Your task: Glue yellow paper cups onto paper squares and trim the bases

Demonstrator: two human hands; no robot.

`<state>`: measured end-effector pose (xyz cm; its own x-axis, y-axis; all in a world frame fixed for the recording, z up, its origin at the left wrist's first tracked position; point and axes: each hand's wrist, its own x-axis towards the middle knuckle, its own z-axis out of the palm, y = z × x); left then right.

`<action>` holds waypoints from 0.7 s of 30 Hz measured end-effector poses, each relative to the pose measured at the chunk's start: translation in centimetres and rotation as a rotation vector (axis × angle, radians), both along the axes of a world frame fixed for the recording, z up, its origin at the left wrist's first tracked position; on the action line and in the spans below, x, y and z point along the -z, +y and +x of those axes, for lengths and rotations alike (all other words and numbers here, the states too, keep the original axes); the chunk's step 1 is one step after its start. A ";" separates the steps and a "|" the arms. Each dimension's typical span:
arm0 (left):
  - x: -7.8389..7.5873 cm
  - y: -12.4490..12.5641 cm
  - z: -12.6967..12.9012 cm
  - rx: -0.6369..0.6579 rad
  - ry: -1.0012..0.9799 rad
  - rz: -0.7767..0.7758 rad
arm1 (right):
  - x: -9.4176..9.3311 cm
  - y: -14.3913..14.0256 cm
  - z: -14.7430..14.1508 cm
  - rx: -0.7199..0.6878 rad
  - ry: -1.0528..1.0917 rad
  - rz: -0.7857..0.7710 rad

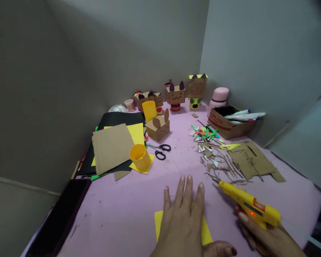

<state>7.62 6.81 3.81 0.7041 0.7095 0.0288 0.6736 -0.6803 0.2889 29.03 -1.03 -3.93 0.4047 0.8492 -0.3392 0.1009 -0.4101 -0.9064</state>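
Observation:
My left hand (180, 223) lies flat with fingers spread over a piece of yellow paper (158, 223) at the near edge of the table, covering most of it. On the right, my right hand (264, 232) grips a yellow hot glue gun (246, 200) by its handle. Its red light is lit, a glue stick trails from the back, and the nozzle points toward the far left. Beyond my left hand, a yellow paper tube (140, 159) stands upright on a yellow square. Black-handled scissors (160, 150) rest just behind it.
Cardboard (113, 148) lies over black and yellow sheets at left. Paper scraps (211, 157) and cut cardboard (253, 160) spread at right, before a box of markers (227, 123). A cardboard cat head (157, 128) and several cat figures (176, 95) stand behind. A dark phone-like slab (60, 217) is near left.

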 end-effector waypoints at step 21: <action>5.5 -3.5 -10.2 -0.060 0.227 0.158 | -2.3 0.6 -0.7 0.018 0.170 0.079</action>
